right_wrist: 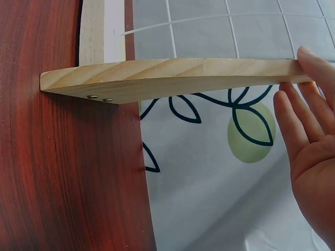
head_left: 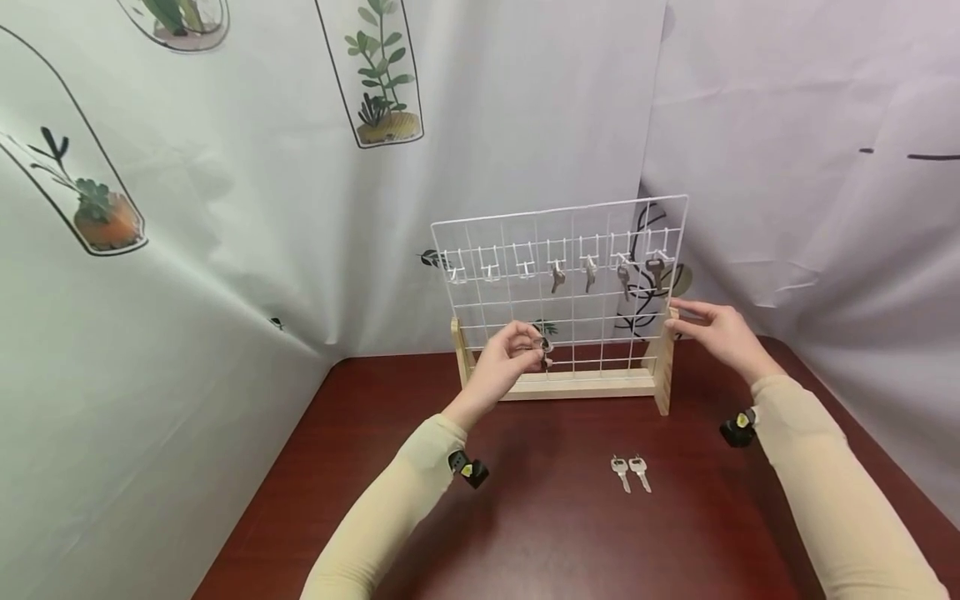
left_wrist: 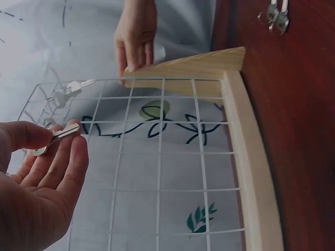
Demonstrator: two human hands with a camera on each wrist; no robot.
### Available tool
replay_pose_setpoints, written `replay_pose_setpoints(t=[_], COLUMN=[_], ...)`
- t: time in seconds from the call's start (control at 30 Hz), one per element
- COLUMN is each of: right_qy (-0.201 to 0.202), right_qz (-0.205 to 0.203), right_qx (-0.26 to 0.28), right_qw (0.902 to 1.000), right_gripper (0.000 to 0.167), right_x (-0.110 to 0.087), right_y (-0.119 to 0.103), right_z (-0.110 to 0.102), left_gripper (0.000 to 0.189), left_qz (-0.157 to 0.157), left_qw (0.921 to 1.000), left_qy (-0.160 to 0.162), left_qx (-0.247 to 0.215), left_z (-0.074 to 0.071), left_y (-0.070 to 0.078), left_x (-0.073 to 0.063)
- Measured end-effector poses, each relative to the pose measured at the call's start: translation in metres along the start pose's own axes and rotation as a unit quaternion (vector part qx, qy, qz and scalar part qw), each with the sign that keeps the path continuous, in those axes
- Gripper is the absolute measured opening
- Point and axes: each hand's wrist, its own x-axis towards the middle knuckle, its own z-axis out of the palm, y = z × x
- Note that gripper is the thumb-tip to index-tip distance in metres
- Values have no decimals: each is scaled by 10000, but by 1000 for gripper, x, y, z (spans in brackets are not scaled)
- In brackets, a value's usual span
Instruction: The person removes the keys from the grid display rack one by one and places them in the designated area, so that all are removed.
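My left hand (head_left: pixel 504 367) pinches a silver key (left_wrist: pixel 64 133) between thumb and fingers, in front of the wire grid. The key's blade points away from the thumb in the left wrist view. At the right end of the rack, my right hand (head_left: pixel 718 335) grips the top of the wooden side post (right_wrist: pixel 183 70), thumb on one face and fingers on the other. The white wire grid (head_left: pixel 572 321) stands upright in its wooden base (head_left: pixel 577 385). Several keys hang from its right-hand hooks, among them one key (head_left: pixel 656 271) nearest the right post.
Two silver keys (head_left: pixel 620 472) lie side by side on the dark red table (head_left: pixel 555 533), in front of the rack. White hooks (head_left: pixel 491 272) line the grid's left part. Behind the rack hangs a pale cloth (head_left: pixel 540 108) with printed plants.
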Motion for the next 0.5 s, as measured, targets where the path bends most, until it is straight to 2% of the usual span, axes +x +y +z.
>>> replay_pose_setpoints(t=[0.1,0.3,0.5], right_qy=[-50,-48,-24], right_qz=[-9,-30,58], right_qx=[4,-46,-80], right_qw=[10000,10000,9999], right_gripper=[60,59,61], right_x=[0,1,3], right_y=[-1,-1,1], right_z=[-1,-1,1], left_gripper=[20,31,28], left_qz=[-131,-344,-539], left_qw=[9998,9978,9956], left_qy=[-128,-331,-578], left_qx=[41,450,506], left_z=[4,10,16], left_y=[-5,-14,-26], left_x=[-2,-6,-10])
